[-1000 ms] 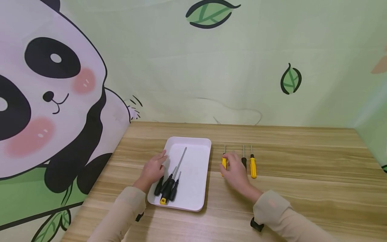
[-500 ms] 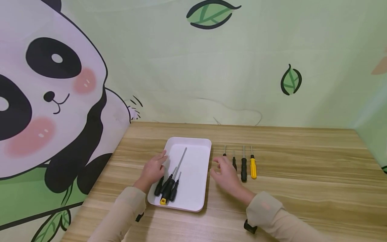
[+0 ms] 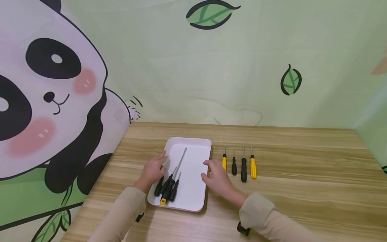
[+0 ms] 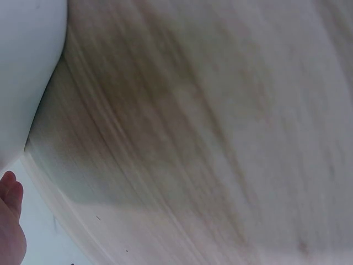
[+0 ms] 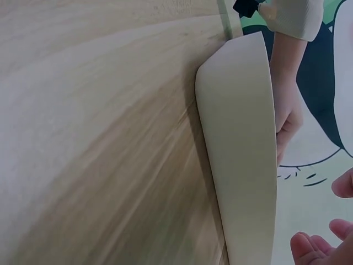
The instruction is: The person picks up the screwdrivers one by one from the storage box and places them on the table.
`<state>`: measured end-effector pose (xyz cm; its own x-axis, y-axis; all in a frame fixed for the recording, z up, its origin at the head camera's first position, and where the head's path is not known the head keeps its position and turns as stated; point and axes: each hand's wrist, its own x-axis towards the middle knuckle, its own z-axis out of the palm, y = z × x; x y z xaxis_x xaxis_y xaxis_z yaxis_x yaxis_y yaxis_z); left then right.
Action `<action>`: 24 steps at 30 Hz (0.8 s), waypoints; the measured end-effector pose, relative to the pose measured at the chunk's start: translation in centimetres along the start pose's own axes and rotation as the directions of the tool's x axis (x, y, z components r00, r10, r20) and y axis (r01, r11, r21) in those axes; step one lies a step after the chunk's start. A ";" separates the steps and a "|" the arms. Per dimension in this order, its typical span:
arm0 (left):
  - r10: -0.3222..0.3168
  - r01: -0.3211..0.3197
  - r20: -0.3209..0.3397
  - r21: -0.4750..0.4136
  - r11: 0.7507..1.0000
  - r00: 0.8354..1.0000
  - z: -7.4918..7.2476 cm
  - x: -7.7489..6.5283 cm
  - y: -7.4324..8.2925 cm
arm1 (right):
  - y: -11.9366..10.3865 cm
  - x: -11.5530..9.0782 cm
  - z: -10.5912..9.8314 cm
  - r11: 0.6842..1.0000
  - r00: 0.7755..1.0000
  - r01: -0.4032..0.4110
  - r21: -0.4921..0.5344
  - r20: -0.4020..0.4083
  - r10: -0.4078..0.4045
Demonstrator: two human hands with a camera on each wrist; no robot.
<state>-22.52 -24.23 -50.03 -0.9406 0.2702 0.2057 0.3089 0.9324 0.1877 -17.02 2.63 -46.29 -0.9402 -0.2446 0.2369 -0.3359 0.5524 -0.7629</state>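
A white tray (image 3: 193, 198) lies on the table with several screwdrivers in its left half. One of these, a long black screwdriver (image 3: 169, 188), has a yellow handle end. At the tray's left rim, my left hand (image 3: 152, 170) grips the edge; its fingertips (image 4: 11, 193) show beside the tray wall in the left wrist view. My right hand (image 3: 218, 178) is at the right rim, thumb and fingers spread apart with nothing between them. The right wrist view shows those fingertips (image 5: 309, 248) beyond the tray's outer wall.
Right of the tray, a row stands side by side: a yellow screwdriver (image 3: 224, 163), partly behind my right hand, a small black screwdriver (image 3: 234, 166), a larger black screwdriver (image 3: 244, 169) and another yellow screwdriver (image 3: 253, 168). A panda-printed cloth (image 3: 169, 74) hangs behind the wooden table (image 3: 302, 188).
My right hand has moved left from the first yellow screwdriver to the tray's right rim, uncovering more of the row. The left hand, tray and screwdrivers stay in place.
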 end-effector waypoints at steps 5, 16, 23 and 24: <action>0.006 -0.006 -0.004 0.000 1.000 1.000 0.1 0.0 -0.1 | -0.3 -0.1 0.4 1.000 1.000 0.015 0.013 0.025 -0.015; -0.022 0.022 0.028 -0.010 1.000 0.999 0.0 -0.1 0.0 | -0.9 -0.2 1.6 1.000 0.992 0.011 -0.007 0.127 -0.010; 0.001 -0.001 -0.012 -0.012 1.000 1.000 0.0 -0.1 0.0 | -1.4 0.0 2.3 1.000 0.988 -0.001 -0.004 0.155 0.002; 0.010 -0.011 -0.027 -0.014 1.000 1.000 0.0 -0.1 0.0 | -1.5 0.0 2.3 1.000 0.988 0.000 -0.002 0.155 0.001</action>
<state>-22.47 -24.27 -50.08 -0.9331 0.2734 0.2335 0.3211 0.9258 0.1993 -16.43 -0.07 -46.53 -0.9204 -0.3650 0.1400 -0.3356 0.5539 -0.7620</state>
